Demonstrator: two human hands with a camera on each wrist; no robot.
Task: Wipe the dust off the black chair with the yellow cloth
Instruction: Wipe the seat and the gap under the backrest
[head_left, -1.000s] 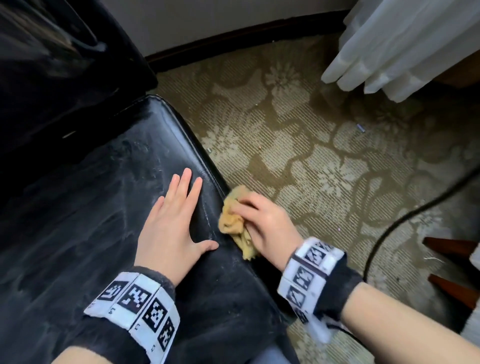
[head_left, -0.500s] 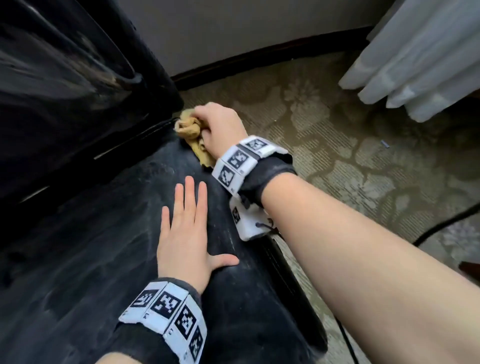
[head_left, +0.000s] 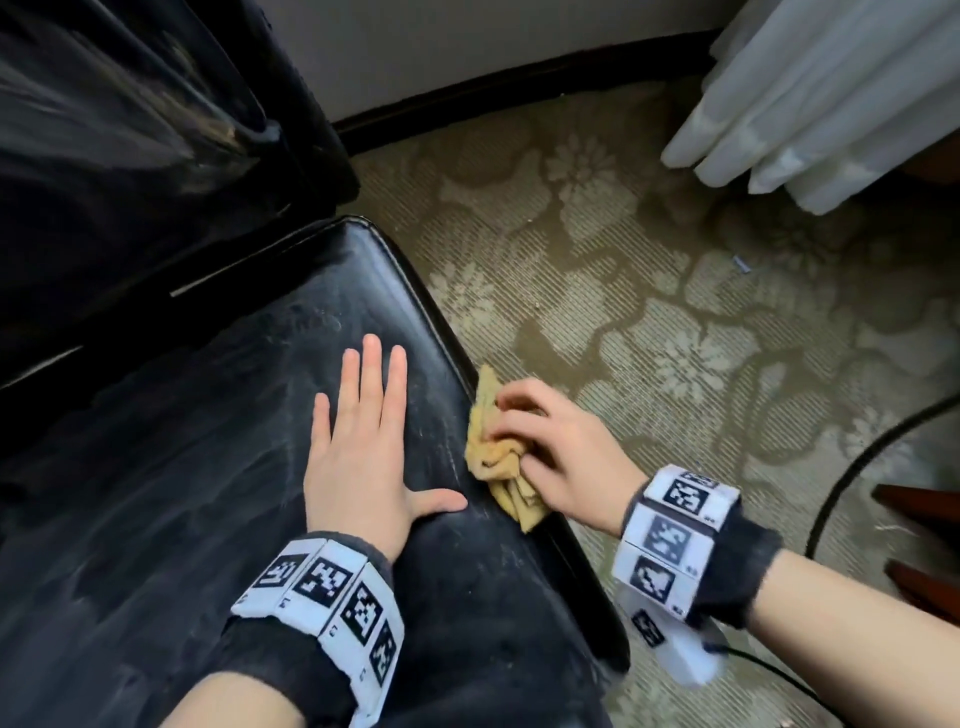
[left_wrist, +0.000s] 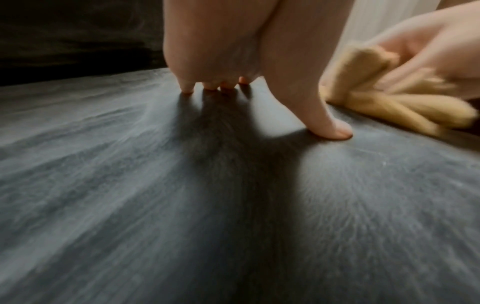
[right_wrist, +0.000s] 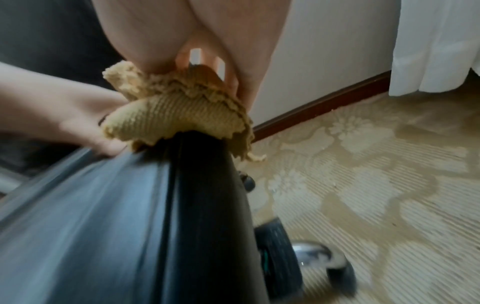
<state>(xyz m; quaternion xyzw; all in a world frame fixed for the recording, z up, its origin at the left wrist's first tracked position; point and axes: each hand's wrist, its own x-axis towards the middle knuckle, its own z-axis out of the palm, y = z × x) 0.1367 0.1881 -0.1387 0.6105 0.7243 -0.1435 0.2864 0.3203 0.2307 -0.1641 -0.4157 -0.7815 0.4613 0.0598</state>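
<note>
The black chair (head_left: 208, 441) fills the left of the head view, its dusty seat (left_wrist: 155, 195) streaked grey and its glossy backrest (head_left: 130, 130) rising at the top left. My left hand (head_left: 363, 436) lies flat on the seat with straight fingers and the thumb spread out (left_wrist: 335, 129). My right hand (head_left: 550, 452) grips the bunched yellow cloth (head_left: 498, 457) and holds it against the seat's right edge (right_wrist: 197, 148). The cloth (right_wrist: 179, 115) drapes over that edge, and it also shows beside the left thumb (left_wrist: 389, 96).
Patterned beige carpet (head_left: 649, 322) spreads to the right of the chair. White curtains (head_left: 831, 104) hang at the top right above a dark skirting board (head_left: 519, 88). A black cable (head_left: 857, 467) curves over the carpet. The chair's castor wheels (right_wrist: 280, 251) stand below the seat edge.
My right hand has drawn the cloth back along the seat's right edge, from the corner by the backrest to beside my left thumb. The left hand stays flat on the seat.
</note>
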